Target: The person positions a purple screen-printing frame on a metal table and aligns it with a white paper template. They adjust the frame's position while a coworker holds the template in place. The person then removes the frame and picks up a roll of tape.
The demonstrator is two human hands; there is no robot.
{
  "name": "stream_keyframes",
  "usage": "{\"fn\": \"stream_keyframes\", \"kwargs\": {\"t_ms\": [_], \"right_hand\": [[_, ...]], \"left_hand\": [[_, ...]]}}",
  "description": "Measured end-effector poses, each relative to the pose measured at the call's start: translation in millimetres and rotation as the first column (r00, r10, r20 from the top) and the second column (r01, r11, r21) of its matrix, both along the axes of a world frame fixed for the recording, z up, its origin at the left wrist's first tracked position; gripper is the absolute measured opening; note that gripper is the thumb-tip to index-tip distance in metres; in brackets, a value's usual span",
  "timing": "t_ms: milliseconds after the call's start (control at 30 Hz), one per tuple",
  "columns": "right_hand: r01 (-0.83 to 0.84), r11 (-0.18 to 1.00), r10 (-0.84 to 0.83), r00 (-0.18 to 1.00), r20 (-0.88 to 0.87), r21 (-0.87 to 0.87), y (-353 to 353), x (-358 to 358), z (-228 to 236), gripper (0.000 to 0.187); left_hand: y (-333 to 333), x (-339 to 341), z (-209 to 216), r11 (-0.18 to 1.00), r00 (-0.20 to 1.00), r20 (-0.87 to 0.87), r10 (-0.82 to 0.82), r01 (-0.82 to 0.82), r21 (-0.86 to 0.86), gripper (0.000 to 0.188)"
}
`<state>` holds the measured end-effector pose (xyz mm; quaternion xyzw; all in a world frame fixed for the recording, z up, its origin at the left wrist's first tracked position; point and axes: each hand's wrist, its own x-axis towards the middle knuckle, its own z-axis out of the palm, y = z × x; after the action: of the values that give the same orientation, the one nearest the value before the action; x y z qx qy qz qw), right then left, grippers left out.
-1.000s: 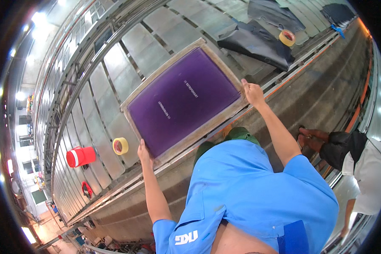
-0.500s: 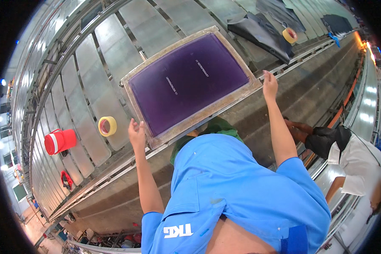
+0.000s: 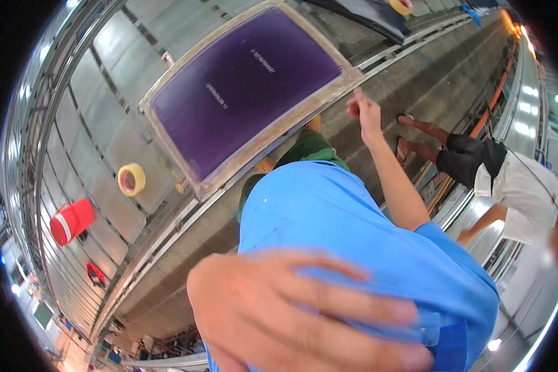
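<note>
My left hand [image 3: 297, 310] is raised close in front of my blue shirt, large and smeared by motion. Its fingers are spread and no object shows in them. My right hand [image 3: 367, 118] hovers just off the right near corner of a screen-printing frame [image 3: 195, 184], apart from it. One digit points up while the others curl loosely, and nothing is in them. Purple mesh [image 3: 248, 87] with two lines of pale lettering fills the frame. The frame lies on the slatted metal table, its near edge along the table's rail.
Left of the frame are a tape roll [image 3: 131, 180], a red jug [image 3: 71, 221] with a white band and a small red object [image 3: 95, 274]. Black sheeting [image 3: 366, 15] and another tape roll [image 3: 402, 6] lie beyond. A co-worker in a white shirt [image 3: 524, 186] is at the right.
My left hand has left the frame's near left corner and come up toward my chest. My right hand has curled more. The view has shifted, putting the frame higher and farther left.
</note>
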<state>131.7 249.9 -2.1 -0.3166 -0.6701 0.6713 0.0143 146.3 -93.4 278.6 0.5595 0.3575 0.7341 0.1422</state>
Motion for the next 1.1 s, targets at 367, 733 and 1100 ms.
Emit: {"fn": "stream_keyframes", "kwargs": {"t_ms": [367,733,1100], "right_hand": [[-0.194,0.944,0.237,0.961,-0.141,0.265,105.8,-109.2,40.6,0.031],[-0.891,0.263,0.936,0.328,-0.126,-0.369,-11.8,34.2,148.9,0.084],[-0.76,0.569,0.819,0.558,0.133,-0.315,-30.2,102.2,93.3,0.067]], "left_hand": [[26.1,13.8,-93.0,0.777,0.892,0.242,0.382,-0.168,-0.606,0.026],[-239.1,66.8,-244.5,-0.654,-0.211,-0.622,0.754,-0.163,-0.739,0.041],[-337.7,39.7,-291.8,-0.857,0.27,-0.942,0.2,-0.417,-0.302,0.039]]}}
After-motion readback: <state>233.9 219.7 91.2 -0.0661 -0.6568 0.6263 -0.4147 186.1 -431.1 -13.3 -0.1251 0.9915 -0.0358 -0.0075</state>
